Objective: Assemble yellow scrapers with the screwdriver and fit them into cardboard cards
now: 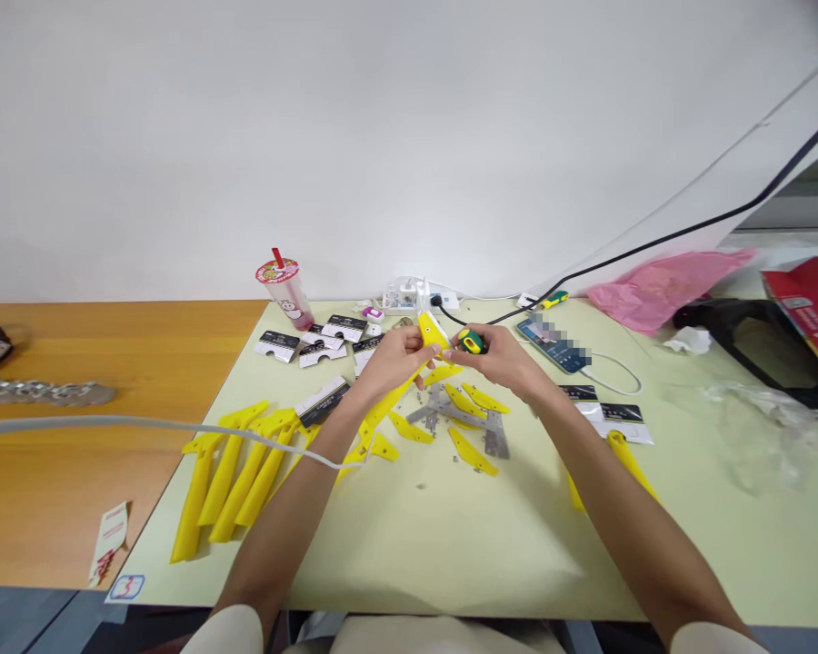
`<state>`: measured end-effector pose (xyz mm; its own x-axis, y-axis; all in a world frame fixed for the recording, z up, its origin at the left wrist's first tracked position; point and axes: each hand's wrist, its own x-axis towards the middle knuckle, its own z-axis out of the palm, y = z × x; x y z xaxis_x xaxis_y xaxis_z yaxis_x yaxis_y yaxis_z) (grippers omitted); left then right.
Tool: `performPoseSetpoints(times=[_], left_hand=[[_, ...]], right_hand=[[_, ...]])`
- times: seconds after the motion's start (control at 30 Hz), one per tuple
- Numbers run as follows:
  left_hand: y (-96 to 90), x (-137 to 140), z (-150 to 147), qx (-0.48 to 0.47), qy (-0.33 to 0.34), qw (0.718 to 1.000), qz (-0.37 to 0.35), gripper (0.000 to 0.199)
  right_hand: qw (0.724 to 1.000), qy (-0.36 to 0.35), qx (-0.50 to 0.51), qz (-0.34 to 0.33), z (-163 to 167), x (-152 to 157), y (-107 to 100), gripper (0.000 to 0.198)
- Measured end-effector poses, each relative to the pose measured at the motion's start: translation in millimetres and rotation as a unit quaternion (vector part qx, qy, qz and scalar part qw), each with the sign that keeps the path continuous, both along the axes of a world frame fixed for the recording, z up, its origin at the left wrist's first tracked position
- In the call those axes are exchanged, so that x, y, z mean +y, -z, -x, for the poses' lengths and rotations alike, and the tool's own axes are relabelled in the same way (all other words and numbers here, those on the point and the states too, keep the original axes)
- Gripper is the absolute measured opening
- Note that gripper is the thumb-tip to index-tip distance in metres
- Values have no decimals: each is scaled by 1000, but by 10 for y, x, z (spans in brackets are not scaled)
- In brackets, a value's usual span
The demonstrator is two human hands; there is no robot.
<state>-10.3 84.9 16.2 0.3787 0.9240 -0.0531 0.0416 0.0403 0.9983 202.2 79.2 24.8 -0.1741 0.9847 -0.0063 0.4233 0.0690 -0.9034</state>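
Nearest the body, two bare forearms [627, 500] slant forward and inward over the table [436, 554]. Well left of the grip, on the near corner, a sticker [126, 587] carries a mark like a 3. Left of the grip lies a row of yellow handles [249, 477]; just below it are loose yellow pieces [473, 452] and grey metal plates [496, 436]. The left hand [399, 361] and right hand [499, 356] nearly meet, fingers bent: the left grip clamped on one raised yellow handle [431, 329], the right closed around a green-and-yellow tool [473, 341] beside it. Beyond the grip, leftward, black-and-white cards [346, 327] bear print too small to read, near a lidded cup [292, 298].
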Motion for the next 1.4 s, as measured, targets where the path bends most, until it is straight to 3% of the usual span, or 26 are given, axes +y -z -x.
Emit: performPoseSetpoints(times=[0.2, 0.53, 0.83, 1.1, 1.4], left_hand=[[50, 37, 1, 23, 4, 1000, -15, 34], [21, 18, -31, 14, 17, 1000, -4, 30], [20, 25, -21, 6, 25, 1000, -4, 44], [18, 24, -20, 8, 27, 1000, -2, 42], [23, 14, -29, 11, 18, 1000, -7, 39]], right_hand=[[999, -30, 11, 8, -31, 72, 108, 52], [999, -47, -7, 27, -59, 39, 40, 39], [994, -65, 27, 83, -86, 52, 33, 28], [990, -98, 48, 95, -120, 52, 6, 33], [995, -69, 14, 73, -84, 22, 11, 37]])
